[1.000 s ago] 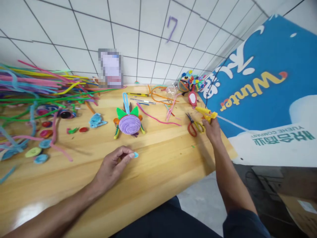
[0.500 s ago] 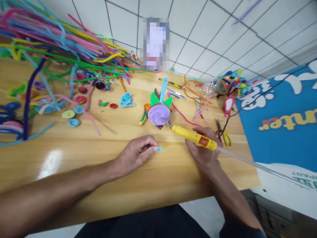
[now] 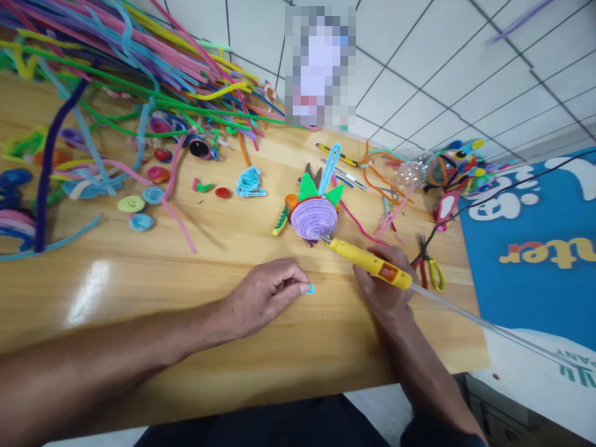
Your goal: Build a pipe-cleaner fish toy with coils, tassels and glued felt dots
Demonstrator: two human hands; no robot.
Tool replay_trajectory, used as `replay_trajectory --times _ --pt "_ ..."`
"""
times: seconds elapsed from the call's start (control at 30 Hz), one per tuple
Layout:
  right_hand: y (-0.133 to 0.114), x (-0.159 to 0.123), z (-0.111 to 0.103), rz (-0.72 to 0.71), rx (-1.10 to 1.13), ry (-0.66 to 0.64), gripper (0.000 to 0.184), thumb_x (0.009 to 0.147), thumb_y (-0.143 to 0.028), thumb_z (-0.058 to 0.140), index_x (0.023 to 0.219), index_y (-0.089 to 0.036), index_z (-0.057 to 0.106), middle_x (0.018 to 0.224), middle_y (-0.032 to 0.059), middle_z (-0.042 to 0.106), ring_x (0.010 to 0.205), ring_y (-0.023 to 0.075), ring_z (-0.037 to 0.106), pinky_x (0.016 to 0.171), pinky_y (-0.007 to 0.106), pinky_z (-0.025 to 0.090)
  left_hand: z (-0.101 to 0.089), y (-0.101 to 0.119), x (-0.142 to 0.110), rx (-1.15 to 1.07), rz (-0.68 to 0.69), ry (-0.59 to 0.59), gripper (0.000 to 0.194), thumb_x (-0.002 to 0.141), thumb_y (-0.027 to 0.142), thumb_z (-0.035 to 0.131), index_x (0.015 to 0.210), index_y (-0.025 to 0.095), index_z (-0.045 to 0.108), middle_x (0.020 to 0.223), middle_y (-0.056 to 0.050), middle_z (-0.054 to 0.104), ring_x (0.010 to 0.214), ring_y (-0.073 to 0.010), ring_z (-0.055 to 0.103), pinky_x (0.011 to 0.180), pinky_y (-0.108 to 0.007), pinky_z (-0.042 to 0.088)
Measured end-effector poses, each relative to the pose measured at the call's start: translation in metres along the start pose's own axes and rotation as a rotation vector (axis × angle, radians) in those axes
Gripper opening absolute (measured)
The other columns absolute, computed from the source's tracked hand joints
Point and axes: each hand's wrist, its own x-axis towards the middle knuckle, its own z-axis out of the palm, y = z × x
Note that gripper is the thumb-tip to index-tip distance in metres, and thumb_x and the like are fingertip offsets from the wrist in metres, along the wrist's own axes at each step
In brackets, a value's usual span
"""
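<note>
My left hand [image 3: 267, 295] pinches a small light-blue piece [image 3: 311, 288] between thumb and fingertips, just above the wooden table. Wrapped in my right hand [image 3: 384, 282] is a yellow hot glue gun [image 3: 370, 261], slim and stick-shaped, with a long clear glue stick [image 3: 484, 323] trailing from its back end. Its metal tip meets the lower edge of a purple coiled ball [image 3: 313, 218], as far as I can see. Green pointed leaf shapes [image 3: 308, 187] and a light-blue pipe-cleaner loop [image 3: 331, 162] rise from the ball's top.
Bundles of coloured pipe cleaners [image 3: 153, 68] fill the back left. Coiled discs [image 3: 141, 221] lie left of centre. Yellow-handled scissors [image 3: 435, 273] and a black cord [image 3: 488, 192] are to the right. A yellow craft knife [image 3: 336, 154] and a blurred-out upright object [image 3: 321, 68] stand behind.
The view has shifted, so most things sit a little farther right. The glue gun's tip has come closer onto the purple ball's underside. Both hands keep their holds.
</note>
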Motion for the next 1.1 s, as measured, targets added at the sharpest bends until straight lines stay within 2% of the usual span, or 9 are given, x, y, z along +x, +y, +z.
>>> replay_trajectory --times 0.27,0.43,0.7,0.87,1.1 --pt "0.0037 -0.0043 -0.0029 -0.043 -0.010 -0.024 0.016 0.086 -0.030 0.069 0.100 -0.026 0.064 0.082 0.0039 0.071 0.072 0.0233 0.069 0.064 0.035 0.056 0.0003 -0.0016 -0.0006 -0.004 0.029 0.000 0.014 0.100 0.025 0.063 0.089 0.019 0.070 0.076 -0.001 0.068 0.066 -0.0118 0.059 0.065 -0.023 0.046" --pt "0.0048 -0.0073 -0.0038 -0.035 0.011 -0.061 0.017 0.087 -0.030 0.069 0.102 -0.026 0.064 0.084 0.0041 0.071 0.075 0.0237 0.070 0.068 0.035 0.057 0.0002 -0.0022 -0.0010 0.007 0.039 -0.004 0.014 0.100 0.025 0.062 0.091 0.019 0.070 0.079 -0.001 0.070 0.069 -0.0118 0.062 0.065 -0.022 0.046" --pt "0.0045 -0.0049 -0.0042 -0.100 -0.033 -0.050 0.015 0.089 -0.029 0.066 0.103 -0.025 0.063 0.085 0.0045 0.071 0.075 0.0236 0.069 0.066 0.035 0.057 0.0002 -0.0020 -0.0005 0.015 0.036 -0.005 0.014 0.100 0.024 0.062 0.090 0.018 0.070 0.078 -0.001 0.069 0.069 -0.0115 0.062 0.064 -0.021 0.047" --pt "0.0047 -0.0010 -0.0044 -0.188 0.009 -0.002 0.023 0.087 -0.024 0.067 0.108 -0.026 0.060 0.086 0.0026 0.069 0.077 0.0234 0.069 0.066 0.034 0.055 0.0005 -0.0024 -0.0010 0.021 0.043 -0.011 0.013 0.100 0.021 0.062 0.091 0.017 0.070 0.078 0.000 0.068 0.069 -0.0100 0.061 0.065 -0.020 0.046" --pt "0.0040 -0.0005 -0.0021 -0.204 0.020 0.004 0.026 0.087 -0.021 0.067 0.111 -0.026 0.060 0.087 0.0029 0.069 0.079 0.0233 0.069 0.069 0.035 0.056 -0.0008 -0.0025 -0.0010 0.041 0.059 -0.012 0.012 0.100 0.020 0.062 0.092 0.017 0.070 0.079 0.000 0.070 0.070 -0.0098 0.062 0.065 -0.019 0.047"
